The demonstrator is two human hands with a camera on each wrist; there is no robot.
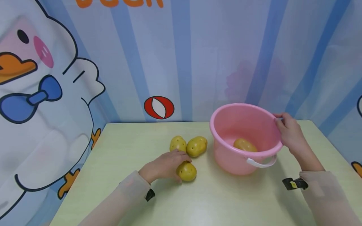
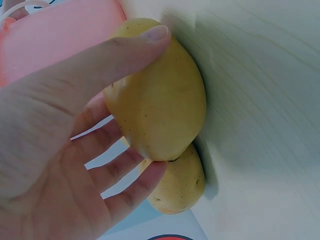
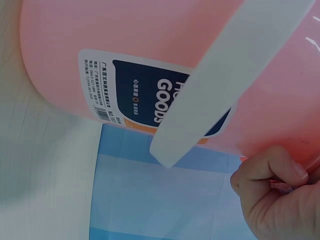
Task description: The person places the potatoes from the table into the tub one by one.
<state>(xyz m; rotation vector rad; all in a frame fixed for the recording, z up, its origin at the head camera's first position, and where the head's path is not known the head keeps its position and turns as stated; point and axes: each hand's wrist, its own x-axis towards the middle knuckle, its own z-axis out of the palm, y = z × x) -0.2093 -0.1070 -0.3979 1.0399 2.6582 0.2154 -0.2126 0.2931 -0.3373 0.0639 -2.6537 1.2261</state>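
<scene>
My left hand (image 1: 167, 164) is around the nearest yellow potato (image 1: 187, 171), which rests on the table. In the left wrist view, the thumb lies across this potato (image 2: 165, 105) and the fingers curve along its other side. Just beyond are two more potatoes, one on the left (image 1: 178, 143) and one on the right (image 1: 197, 146). A pink bucket (image 1: 233, 163) stands upright to their right, with one potato (image 1: 244, 145) visible inside. My right hand (image 1: 292, 133) grips the bucket's right rim, thumb and bent fingers pinching it in the right wrist view.
The bucket's white handle (image 1: 261, 164) hangs down on its near side. A label (image 3: 150, 95) is stuck on the bucket wall. Behind the pale table (image 1: 135, 135) hangs a striped blue cloth (image 1: 203, 62) with a cartoon duck on the left.
</scene>
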